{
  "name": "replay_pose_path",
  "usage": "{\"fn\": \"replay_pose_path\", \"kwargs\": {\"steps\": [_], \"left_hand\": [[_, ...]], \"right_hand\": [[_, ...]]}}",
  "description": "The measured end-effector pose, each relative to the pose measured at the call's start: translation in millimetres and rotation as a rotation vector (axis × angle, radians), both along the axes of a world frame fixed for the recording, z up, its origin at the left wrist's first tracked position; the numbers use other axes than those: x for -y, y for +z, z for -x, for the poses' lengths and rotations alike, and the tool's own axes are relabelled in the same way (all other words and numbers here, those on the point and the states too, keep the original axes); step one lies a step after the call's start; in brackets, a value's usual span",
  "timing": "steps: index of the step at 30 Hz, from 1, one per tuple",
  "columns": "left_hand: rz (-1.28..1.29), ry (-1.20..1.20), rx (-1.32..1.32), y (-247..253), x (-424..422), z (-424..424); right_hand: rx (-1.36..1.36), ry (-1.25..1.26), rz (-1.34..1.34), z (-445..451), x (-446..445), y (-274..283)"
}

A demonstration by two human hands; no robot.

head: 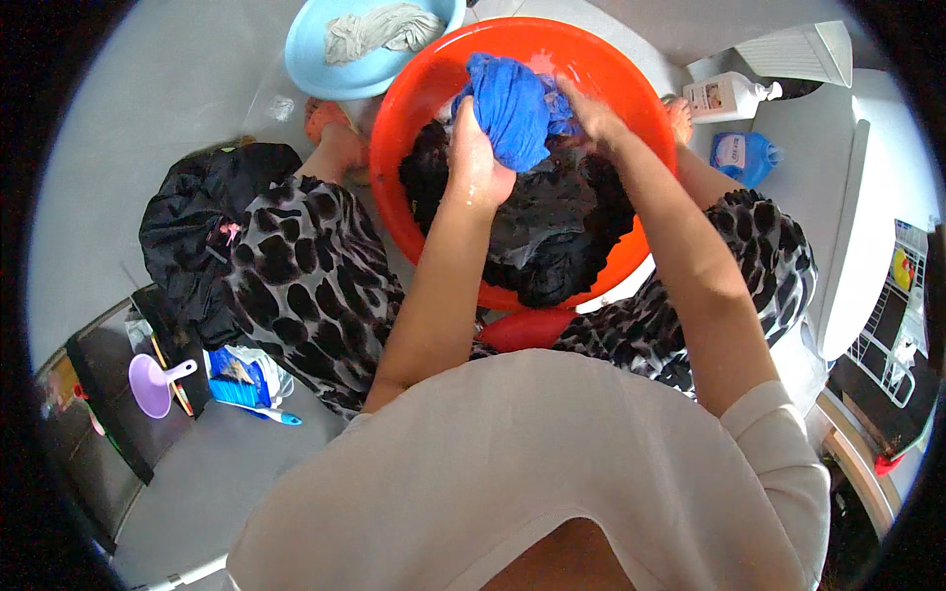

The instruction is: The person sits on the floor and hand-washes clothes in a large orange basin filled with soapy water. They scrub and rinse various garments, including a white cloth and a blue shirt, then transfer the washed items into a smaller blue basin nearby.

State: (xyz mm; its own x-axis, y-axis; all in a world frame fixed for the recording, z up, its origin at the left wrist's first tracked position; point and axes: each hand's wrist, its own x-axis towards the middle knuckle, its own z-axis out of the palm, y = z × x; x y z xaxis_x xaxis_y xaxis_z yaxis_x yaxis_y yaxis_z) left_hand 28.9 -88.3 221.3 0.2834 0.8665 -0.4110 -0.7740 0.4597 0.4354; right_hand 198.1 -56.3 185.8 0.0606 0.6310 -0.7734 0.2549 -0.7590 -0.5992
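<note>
A bunched wet blue cloth (510,111) is held up over a large orange-red plastic basin (399,185). My left hand (477,159) grips it from below and the left, with the thumb along its side. On the other side my right hand (591,114), slightly blurred, is at the cloth's loose right end; its fingers are partly hidden. Beneath both hands, dark wet clothes (547,221) fill much of the basin, some with a ruffled black edge. Water shows on my left wrist.
A light-blue basin (307,55) with a grey cloth (384,31) stands far left. At right are a white pump bottle (717,97) and a blue bottle (743,159). Black fabric (214,214), a purple scoop (153,388) and a blue brush (236,391) lie left.
</note>
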Motion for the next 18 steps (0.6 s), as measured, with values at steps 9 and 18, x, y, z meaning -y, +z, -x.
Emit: {"fn": "replay_pose_path", "kwargs": {"steps": [9, 18], "left_hand": [[0.078, -0.537, -0.537, -1, 103, -13], [-0.557, -1.057, -1.187, -31, 89, -22]], "right_hand": [[-0.834, 0.086, -0.025, 43, 0, 70], [-0.498, 0.448, -0.355, -7, -30, 89]]}}
